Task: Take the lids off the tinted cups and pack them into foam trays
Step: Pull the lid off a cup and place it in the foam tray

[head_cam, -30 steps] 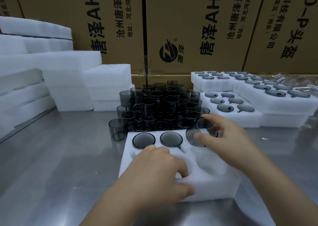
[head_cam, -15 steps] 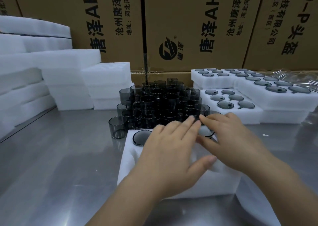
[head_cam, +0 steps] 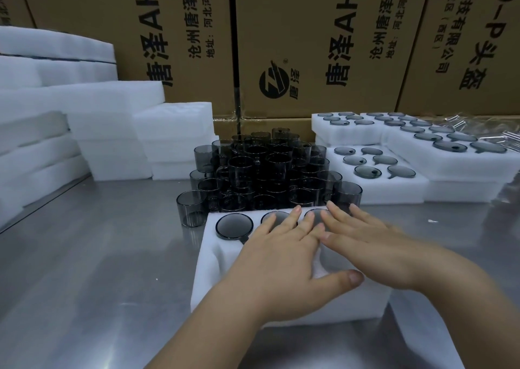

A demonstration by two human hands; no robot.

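Head view: both flat hands, left hand (head_cam: 281, 259) and right hand (head_cam: 365, 245), press lids (head_cam: 234, 226) into foam tray (head_cam: 213, 270); better press evenly.

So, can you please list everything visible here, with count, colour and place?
Front foam tray: one, white, table centre.
Lids: three visible, smoky grey, its back row.
Tinted cups: uncounted pile, dark grey, behind that tray.
Filled foam trays: at least three, white, right.
Foam slabs: several stacks, white, left.
Cardboard boxes: at least three, brown, behind.
Table: one, silver.
Left hand: one, flat on front tray.
Right hand: one, flat beside it.
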